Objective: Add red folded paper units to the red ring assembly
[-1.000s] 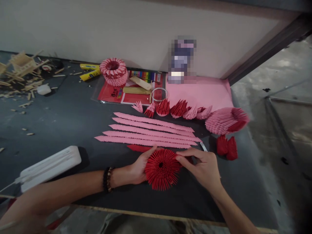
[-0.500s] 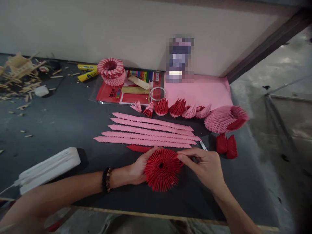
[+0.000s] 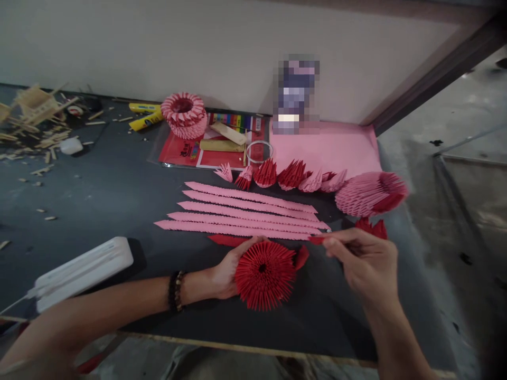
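A round red folded-paper disc (image 3: 263, 274) with spiky edges lies on the dark table (image 3: 99, 206) near its front edge. My left hand (image 3: 227, 272) cups the disc's left side, thumb along its top rim. To the right of the disc, my right hand (image 3: 362, 261) is lifted and pinches a small red folded paper piece (image 3: 317, 239) between thumb and fingers. Another red piece (image 3: 301, 257) sticks out at the disc's right edge.
Several long pink paper strips (image 3: 245, 214) lie behind the disc. Beyond them are red and pink folded clusters (image 3: 291, 176), a pink-and-red cone shape (image 3: 370, 192), a pink ring (image 3: 185, 115), pink sheet (image 3: 325, 150), and a white box (image 3: 81, 272) at left. Wood scraps (image 3: 34, 121) at far left.
My right hand has pulled away from the disc's right edge, moving right and up with a small red piece pinched in it. My left hand and the disc stay put.
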### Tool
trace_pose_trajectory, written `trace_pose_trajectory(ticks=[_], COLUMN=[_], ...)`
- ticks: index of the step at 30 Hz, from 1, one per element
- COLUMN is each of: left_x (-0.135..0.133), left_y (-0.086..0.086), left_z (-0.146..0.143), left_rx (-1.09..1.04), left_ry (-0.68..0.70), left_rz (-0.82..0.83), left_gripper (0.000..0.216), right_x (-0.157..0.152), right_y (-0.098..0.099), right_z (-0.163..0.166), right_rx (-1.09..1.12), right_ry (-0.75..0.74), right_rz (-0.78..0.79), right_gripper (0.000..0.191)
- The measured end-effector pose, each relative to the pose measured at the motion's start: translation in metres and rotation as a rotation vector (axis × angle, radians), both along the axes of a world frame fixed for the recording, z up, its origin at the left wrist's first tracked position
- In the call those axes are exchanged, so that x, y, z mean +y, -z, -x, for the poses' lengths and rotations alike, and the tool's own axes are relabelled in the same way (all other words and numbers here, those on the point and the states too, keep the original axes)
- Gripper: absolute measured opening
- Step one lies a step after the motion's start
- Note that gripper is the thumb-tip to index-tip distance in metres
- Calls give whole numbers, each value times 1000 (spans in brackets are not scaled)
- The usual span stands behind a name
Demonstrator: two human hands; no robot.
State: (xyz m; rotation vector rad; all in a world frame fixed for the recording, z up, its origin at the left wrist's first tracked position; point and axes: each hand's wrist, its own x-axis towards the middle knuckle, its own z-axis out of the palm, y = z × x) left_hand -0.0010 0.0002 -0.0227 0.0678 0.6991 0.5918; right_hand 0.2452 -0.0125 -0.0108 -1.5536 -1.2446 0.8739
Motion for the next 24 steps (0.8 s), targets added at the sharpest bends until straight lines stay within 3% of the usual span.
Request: trace_pose_trajectory(ticks=[2, 7, 17, 24], left_x=[1, 1, 4, 3], left_y=[-3, -6, -10, -5], left_z=[1, 1, 3, -1], left_rx=[-46, -136, -180, -133], left_ry=[40, 44, 78, -6], left_rz=[59, 69, 76, 94], left_gripper=[29, 47, 50, 42], right_x=[4, -1, -4, -8], right_y=[2, 9, 17, 15], right_z=[-4, 14, 28, 28], right_rx=[69, 145, 281, 207], right_ry=[72, -112, -27, -236], right_rz=[-23, 60, -18, 128], right_gripper=[12, 18, 11, 28])
